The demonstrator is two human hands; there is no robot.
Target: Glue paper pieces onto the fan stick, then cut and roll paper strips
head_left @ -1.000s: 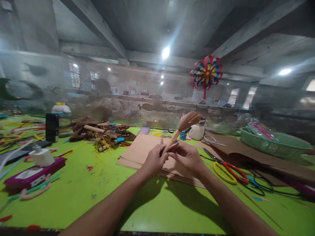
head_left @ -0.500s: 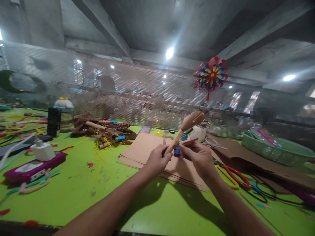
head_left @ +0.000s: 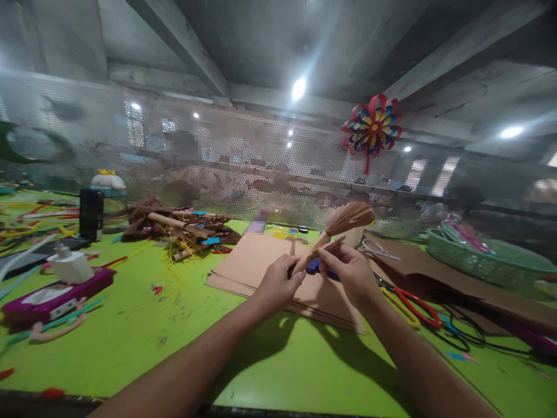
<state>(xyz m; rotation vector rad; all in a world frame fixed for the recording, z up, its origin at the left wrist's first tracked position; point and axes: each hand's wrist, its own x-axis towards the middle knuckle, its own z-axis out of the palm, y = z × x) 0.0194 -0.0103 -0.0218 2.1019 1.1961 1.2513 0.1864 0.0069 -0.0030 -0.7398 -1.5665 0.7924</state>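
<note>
My left hand [head_left: 279, 283] is closed around the narrow lower end of a pleated brown paper fan [head_left: 349, 220]. The pleats spread out at the fan's upper right end. Close beside its stem, my right hand [head_left: 353, 274] pinches a flat brown strip [head_left: 333, 245], its fingertips at the stem. I cannot tell whether the strip is part of the fan. Both hands are above a stack of brown paper sheets [head_left: 243, 264]. Behind the right fingers a blue object [head_left: 312, 266] shows in part, its kind hidden.
Yellow- and red-handled scissors [head_left: 418, 307] lie right of the paper. Farther right is a green basket [head_left: 487, 258]. Paper pieces and yellow strands [head_left: 187, 229] are heaped at back left. A purple power strip [head_left: 61, 296] with a white charger [head_left: 72, 264] sits on the left.
The fan has turned so that more of its pleated face shows, and its head lies slightly farther right. The strip in my right hand tilts up more. Both hands keep their grip.
</note>
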